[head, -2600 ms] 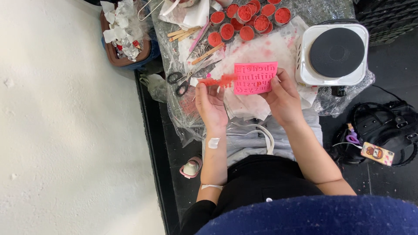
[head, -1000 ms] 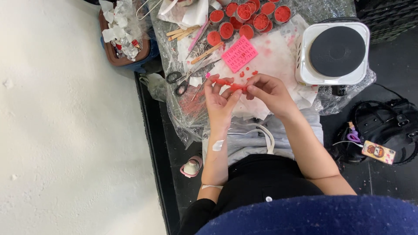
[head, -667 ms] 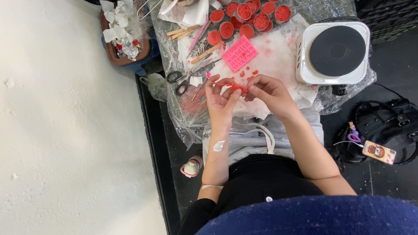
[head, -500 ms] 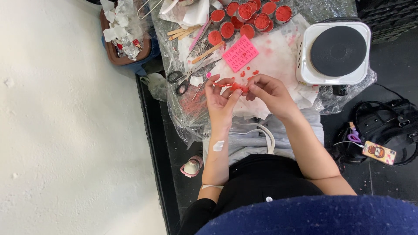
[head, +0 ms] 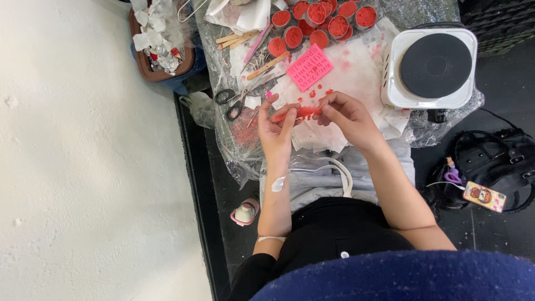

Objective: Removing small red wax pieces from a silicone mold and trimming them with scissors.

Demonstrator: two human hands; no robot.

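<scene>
My left hand (head: pixel 277 129) and my right hand (head: pixel 346 116) meet over a white sheet, both pinching a thin red-orange stick (head: pixel 298 113) held level between them. Small red crumbs (head: pixel 319 93) lie on the sheet just beyond my fingers. A pink rectangular mould (head: pixel 309 67) lies flat on the sheet farther out, apart from both hands.
Several round tins of red wax (head: pixel 320 19) stand at the far edge. A white hotplate with a black disc (head: pixel 429 67) sits to the right. Scissors (head: pixel 234 102) and wooden sticks (head: pixel 251 47) lie left. A black bag (head: pixel 490 167) rests on the dark floor.
The pink mould that my right hand held up has been set down on the sheet. Both hands have come together on the red stick and stay there.
</scene>
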